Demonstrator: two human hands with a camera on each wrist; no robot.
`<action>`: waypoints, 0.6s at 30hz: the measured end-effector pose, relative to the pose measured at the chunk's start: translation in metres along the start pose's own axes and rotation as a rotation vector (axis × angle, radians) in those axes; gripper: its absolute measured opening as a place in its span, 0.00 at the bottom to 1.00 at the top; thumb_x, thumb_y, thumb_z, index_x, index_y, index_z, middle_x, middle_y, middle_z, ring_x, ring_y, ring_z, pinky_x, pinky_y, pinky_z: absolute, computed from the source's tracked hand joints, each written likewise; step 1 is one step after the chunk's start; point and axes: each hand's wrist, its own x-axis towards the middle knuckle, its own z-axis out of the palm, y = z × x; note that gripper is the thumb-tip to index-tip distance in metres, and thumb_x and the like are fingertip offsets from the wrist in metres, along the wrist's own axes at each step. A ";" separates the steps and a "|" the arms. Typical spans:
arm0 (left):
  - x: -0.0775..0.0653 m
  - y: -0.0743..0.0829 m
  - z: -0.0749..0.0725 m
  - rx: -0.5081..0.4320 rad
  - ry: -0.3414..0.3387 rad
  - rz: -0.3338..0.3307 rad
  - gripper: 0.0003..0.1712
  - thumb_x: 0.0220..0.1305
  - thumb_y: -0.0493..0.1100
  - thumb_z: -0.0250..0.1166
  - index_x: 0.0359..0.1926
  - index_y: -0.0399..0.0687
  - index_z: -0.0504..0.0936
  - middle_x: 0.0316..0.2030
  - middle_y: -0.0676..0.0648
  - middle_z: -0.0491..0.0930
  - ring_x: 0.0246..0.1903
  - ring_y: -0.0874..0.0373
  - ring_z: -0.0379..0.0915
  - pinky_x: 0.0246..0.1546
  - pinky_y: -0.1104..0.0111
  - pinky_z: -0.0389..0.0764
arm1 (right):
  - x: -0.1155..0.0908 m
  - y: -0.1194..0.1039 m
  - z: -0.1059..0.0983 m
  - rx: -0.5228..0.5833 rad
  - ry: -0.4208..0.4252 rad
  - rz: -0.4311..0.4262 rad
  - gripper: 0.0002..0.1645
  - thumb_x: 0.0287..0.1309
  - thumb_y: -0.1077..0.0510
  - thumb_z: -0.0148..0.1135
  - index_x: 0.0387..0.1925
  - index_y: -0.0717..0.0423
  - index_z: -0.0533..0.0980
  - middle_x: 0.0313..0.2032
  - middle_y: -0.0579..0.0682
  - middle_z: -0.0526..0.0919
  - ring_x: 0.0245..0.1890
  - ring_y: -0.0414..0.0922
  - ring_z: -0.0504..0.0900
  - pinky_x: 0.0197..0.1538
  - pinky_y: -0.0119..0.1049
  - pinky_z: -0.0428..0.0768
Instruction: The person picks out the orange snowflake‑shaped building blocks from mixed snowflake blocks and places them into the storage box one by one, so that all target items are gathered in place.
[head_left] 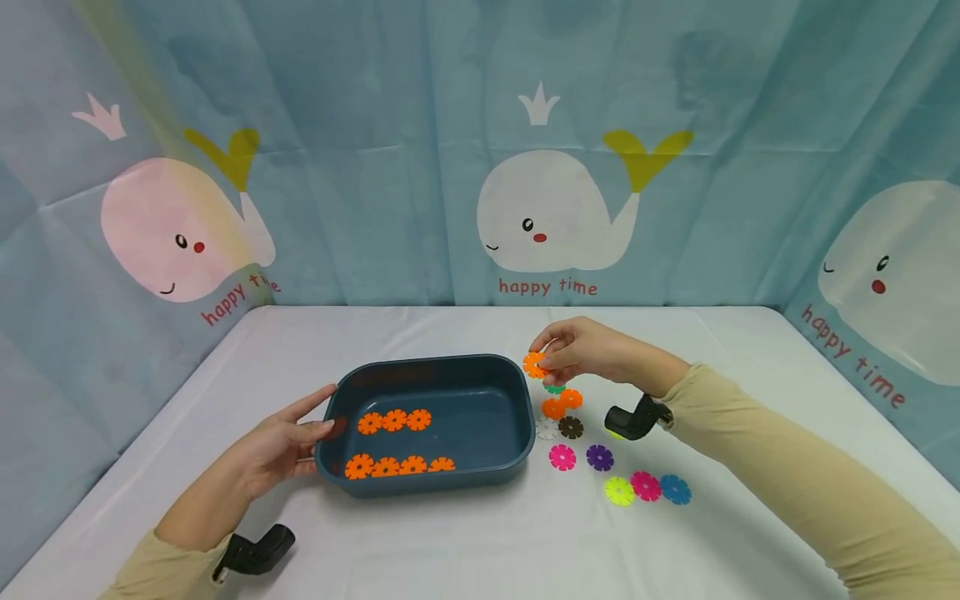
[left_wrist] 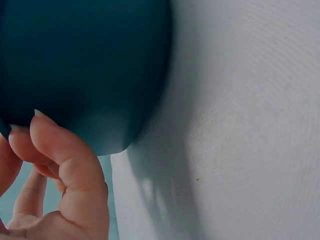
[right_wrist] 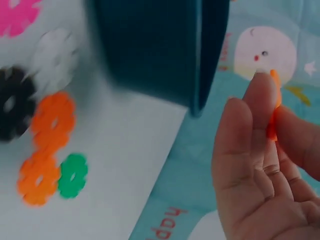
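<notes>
A dark blue plastic basin (head_left: 480,477) sits on the white cloth. At its left end my left hand (head_left: 273,446) holds the rim and wall, its curled fingers (left_wrist: 70,155) against the outside in the left wrist view. Inside the basin are several orange flower-shaped discs (head_left: 394,420), in two rows. Just past the basin's right far corner, my right hand (head_left: 581,350) pinches one orange disc (head_left: 533,364) between thumb and fingers, raised above the cloth. In the right wrist view that disc (right_wrist: 273,127) shows edge-on.
Right of the basin lie two orange discs (head_left: 562,403), a partly hidden green one (head_left: 555,389), a white one (head_left: 547,428) and a brown one (head_left: 571,427). Pink (head_left: 562,457), purple (head_left: 600,457), yellow (head_left: 619,491) and blue discs (head_left: 676,489) lie nearer. A whale-printed curtain (head_left: 375,225) stands behind.
</notes>
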 end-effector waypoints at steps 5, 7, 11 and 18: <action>0.001 0.000 0.000 0.006 0.011 -0.004 0.42 0.69 0.36 0.58 0.77 0.53 0.46 0.39 0.50 0.76 0.31 0.56 0.73 0.34 0.66 0.80 | 0.005 -0.009 0.011 0.014 -0.011 0.021 0.16 0.65 0.68 0.56 0.53 0.71 0.71 0.29 0.55 0.83 0.30 0.48 0.85 0.42 0.41 0.83; 0.001 0.000 0.001 0.005 0.017 -0.008 0.42 0.70 0.36 0.58 0.77 0.53 0.47 0.38 0.50 0.76 0.31 0.56 0.73 0.34 0.66 0.80 | 0.007 -0.013 0.015 0.004 -0.009 0.034 0.16 0.65 0.67 0.56 0.53 0.71 0.72 0.29 0.55 0.83 0.31 0.49 0.85 0.42 0.41 0.83; 0.001 -0.001 0.000 -0.003 0.014 -0.007 0.42 0.69 0.36 0.58 0.77 0.54 0.47 0.38 0.50 0.77 0.30 0.56 0.73 0.33 0.66 0.80 | 0.011 -0.020 0.023 -0.007 -0.009 0.060 0.17 0.66 0.67 0.55 0.54 0.70 0.72 0.30 0.56 0.83 0.32 0.51 0.85 0.42 0.42 0.83; 0.001 -0.001 -0.001 0.000 0.011 -0.005 0.42 0.69 0.37 0.59 0.77 0.55 0.48 0.39 0.50 0.76 0.30 0.56 0.73 0.34 0.66 0.80 | 0.021 -0.032 0.034 0.011 -0.019 0.145 0.16 0.66 0.67 0.56 0.54 0.67 0.75 0.32 0.58 0.84 0.32 0.52 0.86 0.43 0.42 0.83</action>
